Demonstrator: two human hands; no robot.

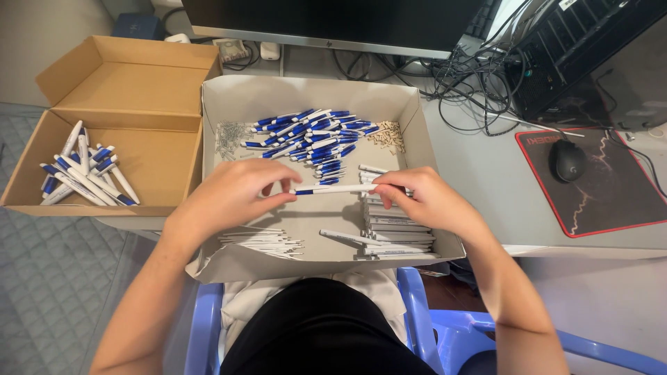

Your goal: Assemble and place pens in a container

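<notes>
While you sat at the table (486,173), your left hand (233,194) and your right hand (424,198) each pinched one end of a white and blue pen (333,189), holding it flat over the middle of the grey tray (313,94). Blue and white pen parts (313,135) lay in a heap at the far side of that tray, and white pen tubes (392,229) sat stacked under your right hand. Finished pens (83,173) lay in the brown box (139,90) to your left.

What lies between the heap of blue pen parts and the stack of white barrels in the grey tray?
In the head view, the white pen held by left hand and right hand crosses between the blue pen parts and the white barrels.
</notes>
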